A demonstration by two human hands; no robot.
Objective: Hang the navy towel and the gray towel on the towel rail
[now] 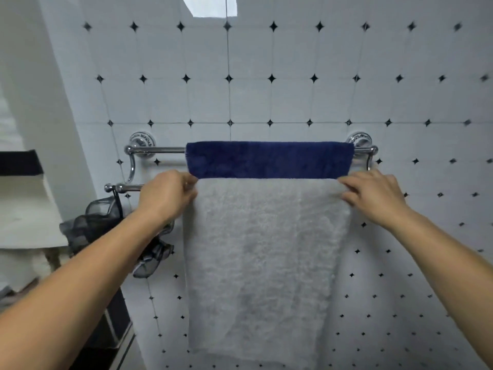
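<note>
Two towels are draped on a chrome towel rail [157, 150] against a tiled wall [293, 76].

At the left, a dark mesh bag [106, 222] is hung from the lower bar. The gray towel [264, 263] is pinched at its top left corner by the left hand [166, 194] and at its top right corner by the right hand [373, 196]. The navy towel [269, 160] is laid over the upper bar, just above the gray one.

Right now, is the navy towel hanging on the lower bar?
No, the navy towel is draped over the upper bar, above the gray towel.
</note>
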